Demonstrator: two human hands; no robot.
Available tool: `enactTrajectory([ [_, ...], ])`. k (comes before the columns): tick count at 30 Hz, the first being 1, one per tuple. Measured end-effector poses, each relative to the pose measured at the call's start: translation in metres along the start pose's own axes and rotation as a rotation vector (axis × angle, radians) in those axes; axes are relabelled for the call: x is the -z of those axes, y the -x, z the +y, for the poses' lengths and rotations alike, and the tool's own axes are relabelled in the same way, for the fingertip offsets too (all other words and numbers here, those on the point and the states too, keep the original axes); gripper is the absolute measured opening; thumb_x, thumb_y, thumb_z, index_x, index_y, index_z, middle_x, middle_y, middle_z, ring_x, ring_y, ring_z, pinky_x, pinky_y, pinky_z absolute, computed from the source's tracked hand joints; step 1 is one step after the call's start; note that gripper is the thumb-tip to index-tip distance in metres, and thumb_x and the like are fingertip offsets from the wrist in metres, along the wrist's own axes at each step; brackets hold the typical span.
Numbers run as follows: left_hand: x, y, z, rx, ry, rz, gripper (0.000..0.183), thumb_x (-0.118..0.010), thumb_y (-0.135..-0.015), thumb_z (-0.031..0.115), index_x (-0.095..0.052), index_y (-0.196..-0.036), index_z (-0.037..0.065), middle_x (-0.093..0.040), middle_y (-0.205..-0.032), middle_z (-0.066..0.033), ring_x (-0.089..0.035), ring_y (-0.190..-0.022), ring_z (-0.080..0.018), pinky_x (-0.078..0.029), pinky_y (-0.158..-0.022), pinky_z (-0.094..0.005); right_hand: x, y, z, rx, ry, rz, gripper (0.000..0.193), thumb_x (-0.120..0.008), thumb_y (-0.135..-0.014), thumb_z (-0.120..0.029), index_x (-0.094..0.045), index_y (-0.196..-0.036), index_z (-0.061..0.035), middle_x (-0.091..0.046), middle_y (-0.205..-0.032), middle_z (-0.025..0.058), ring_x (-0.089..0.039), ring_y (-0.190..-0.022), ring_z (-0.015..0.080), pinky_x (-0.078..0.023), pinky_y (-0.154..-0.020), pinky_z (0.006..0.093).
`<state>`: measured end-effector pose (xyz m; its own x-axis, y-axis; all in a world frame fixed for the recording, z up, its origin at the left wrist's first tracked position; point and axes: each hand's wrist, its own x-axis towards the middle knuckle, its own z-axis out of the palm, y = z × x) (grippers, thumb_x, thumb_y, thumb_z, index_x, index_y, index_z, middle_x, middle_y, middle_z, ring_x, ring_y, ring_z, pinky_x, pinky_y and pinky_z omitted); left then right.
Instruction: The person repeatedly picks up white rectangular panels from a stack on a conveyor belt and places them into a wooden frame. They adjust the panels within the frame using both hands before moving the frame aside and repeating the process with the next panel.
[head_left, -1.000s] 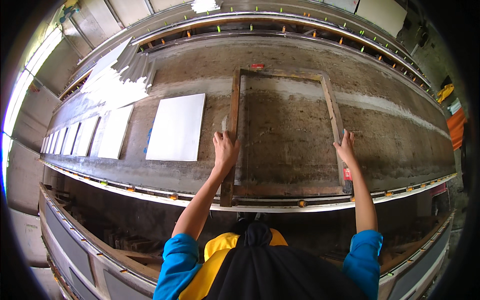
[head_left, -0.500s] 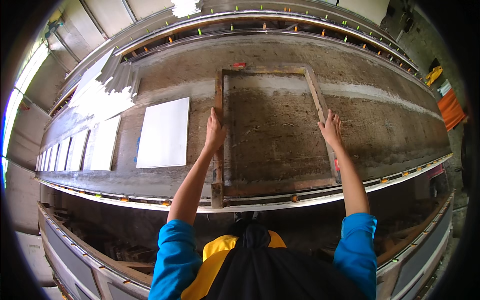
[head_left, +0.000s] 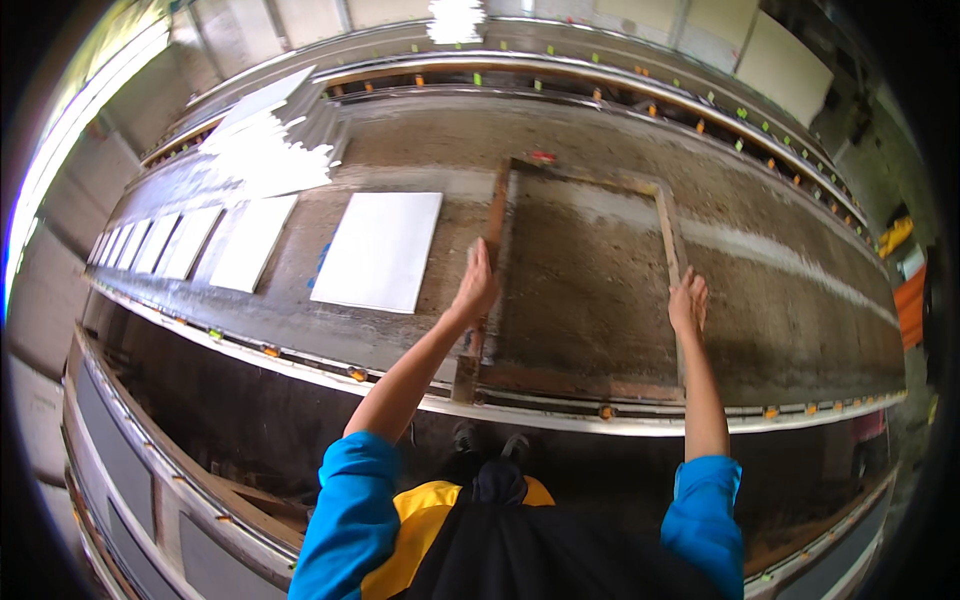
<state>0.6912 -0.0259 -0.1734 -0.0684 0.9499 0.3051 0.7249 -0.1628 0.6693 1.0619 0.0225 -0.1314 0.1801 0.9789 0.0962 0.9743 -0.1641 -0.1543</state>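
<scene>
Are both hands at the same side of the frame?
No, the left hand and right hand are at opposite sides of the frame.

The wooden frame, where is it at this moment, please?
In the head view, the wooden frame lies right of centre on the long table, between the left hand and the right hand, with the nearest white sheet to its left.

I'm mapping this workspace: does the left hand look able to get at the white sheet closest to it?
Probably yes: the left hand is at the left side of the wooden frame, the white sheet lies farther left, and nothing visible stands between them.
</scene>
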Motion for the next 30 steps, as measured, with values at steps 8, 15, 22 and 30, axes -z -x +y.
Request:
enactTrajectory([
  [8,0.156,0.081,0.007,0.011,0.209,0.162,0.051,-0.053,-0.083,0.012,-0.032,-0.130,0.007,-0.029,-0.136,-0.0176,-0.025,-0.127,-0.0330,-0.025,-0.102,-0.0382,0.053,0.058,-0.005,-0.078,-0.057,-0.138,0.061,-0.047,-0.087,-0.036,-0.023,-0.135,-0.0054,-0.024,-0.133,0.0198,-0.019,-0.126,0.0342,-0.024,-0.100,0.0440],
  [15,0.285,0.168,-0.078,0.224,0.262,0.606,0.036,-0.051,-0.080,0.001,-0.049,-0.116,0.006,-0.048,-0.118,-0.0130,-0.046,-0.110,-0.0251,-0.036,-0.091,-0.0329,0.091,0.128,-0.141,0.313,-0.168,0.033,0.042,-0.046,-0.088,-0.027,-0.041,-0.123,-0.0048,-0.044,-0.119,0.0171,-0.041,-0.112,0.0324,-0.034,-0.092,0.0388],
  [22,0.353,0.272,-0.176,0.396,0.382,0.847,0.022,-0.047,-0.084,-0.001,-0.054,-0.106,-0.001,-0.059,-0.097,-0.0108,-0.056,-0.092,-0.0165,-0.042,-0.083,-0.0270,0.057,0.204,-0.375,0.597,-0.561,0.020,0.023,-0.053,-0.083,-0.011,-0.058,-0.104,-0.0041,-0.060,-0.080,0.0106,-0.058,-0.066,0.0188,-0.046,-0.061,0.0303],
  [30,0.409,0.280,-0.256,0.474,0.439,0.939,0.021,-0.046,-0.085,-0.001,-0.055,-0.104,-0.001,-0.059,-0.094,-0.0102,-0.058,-0.088,-0.0164,-0.043,-0.081,-0.0273,0.046,0.193,-0.550,0.845,-0.651,-0.260,0.018,-0.051,-0.084,-0.009,-0.059,-0.098,-0.0003,-0.062,-0.074,0.0117,-0.060,-0.063,0.0155,-0.046,-0.058,0.0274],
])
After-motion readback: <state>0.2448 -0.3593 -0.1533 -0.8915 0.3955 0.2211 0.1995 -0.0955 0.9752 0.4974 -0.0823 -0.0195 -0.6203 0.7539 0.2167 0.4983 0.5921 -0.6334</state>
